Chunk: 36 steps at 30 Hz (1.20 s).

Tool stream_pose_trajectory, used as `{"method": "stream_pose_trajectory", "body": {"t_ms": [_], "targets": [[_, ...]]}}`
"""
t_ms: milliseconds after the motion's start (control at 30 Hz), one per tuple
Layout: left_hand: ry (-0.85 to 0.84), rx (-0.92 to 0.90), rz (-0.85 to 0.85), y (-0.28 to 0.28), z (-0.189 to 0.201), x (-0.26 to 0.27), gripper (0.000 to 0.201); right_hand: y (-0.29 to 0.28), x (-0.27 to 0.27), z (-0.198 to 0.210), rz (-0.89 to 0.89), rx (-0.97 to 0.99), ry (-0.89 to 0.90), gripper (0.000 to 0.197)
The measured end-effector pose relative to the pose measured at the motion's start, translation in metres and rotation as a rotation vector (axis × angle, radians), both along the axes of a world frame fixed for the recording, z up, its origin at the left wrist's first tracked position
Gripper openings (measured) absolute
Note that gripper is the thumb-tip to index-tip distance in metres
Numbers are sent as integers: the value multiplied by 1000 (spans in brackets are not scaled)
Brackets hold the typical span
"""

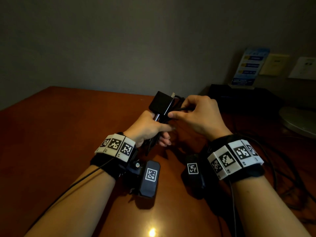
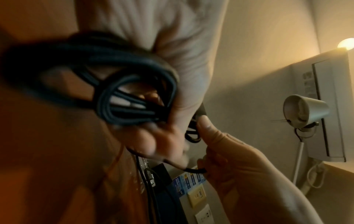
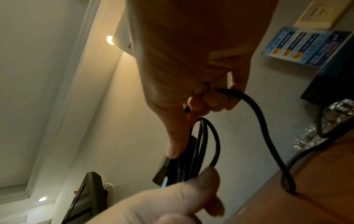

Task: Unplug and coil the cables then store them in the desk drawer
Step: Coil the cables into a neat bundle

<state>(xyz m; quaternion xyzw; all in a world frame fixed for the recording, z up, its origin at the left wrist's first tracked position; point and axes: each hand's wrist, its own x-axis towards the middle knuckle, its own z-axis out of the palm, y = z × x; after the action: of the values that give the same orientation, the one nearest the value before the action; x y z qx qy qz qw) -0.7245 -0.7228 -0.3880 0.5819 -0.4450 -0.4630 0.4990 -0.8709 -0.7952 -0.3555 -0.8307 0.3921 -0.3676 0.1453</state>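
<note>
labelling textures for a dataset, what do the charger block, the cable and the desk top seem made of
Charger block: likely smooth black plastic; flat faces, a lit edge.
Cable: looks rubbery, matt black, bends smoothly.
Desk top: reddish-brown, wood or veneer, glossy; it mirrors a lamp.

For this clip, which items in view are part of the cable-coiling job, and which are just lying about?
Part of the job:
- black square power adapter, held up by the left hand
- coiled black cable in the same hand
- loose black cable strand, pinched by the right hand

Lying about:
- blue printed leaflet stand
- white wall socket
- brown wooden desk
</note>
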Motion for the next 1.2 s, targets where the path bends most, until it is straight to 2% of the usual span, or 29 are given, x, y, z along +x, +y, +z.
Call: {"method": "stream_pose_trajectory", "body": {"t_ms": [133, 333, 600, 633, 700, 767, 867, 1067, 1200], "targets": [[-116, -3, 116, -3, -2, 1, 24, 0, -3, 0, 70, 39, -35, 25], [-228, 4, 46, -4, 0, 8, 17, -4, -5, 0, 152, 48, -89, 13], [-356, 47, -74, -6, -2, 8, 53, -5, -4, 1, 188, -3, -164, 10], [-400, 46, -86, -6, -1, 8, 48, -5, -3, 2, 194, -9, -171, 9], [-495, 44, -115, -7, -1, 7, 24, -4, -3, 3, 198, -8, -175, 10], [-550, 39, -134, -7, 0, 8, 19, -5, -4, 3, 183, 4, -198, 13], [-549, 31, -149, -7, -1, 10, 22, -8, -6, 1, 165, 33, -234, 16], [-458, -45, -171, -4, 1, 18, 36, -14, -11, -2, 210, 106, -343, 7], [-402, -58, -225, -4, 1, 21, 50, -13, -12, -2, 268, 161, -387, 12]]}}
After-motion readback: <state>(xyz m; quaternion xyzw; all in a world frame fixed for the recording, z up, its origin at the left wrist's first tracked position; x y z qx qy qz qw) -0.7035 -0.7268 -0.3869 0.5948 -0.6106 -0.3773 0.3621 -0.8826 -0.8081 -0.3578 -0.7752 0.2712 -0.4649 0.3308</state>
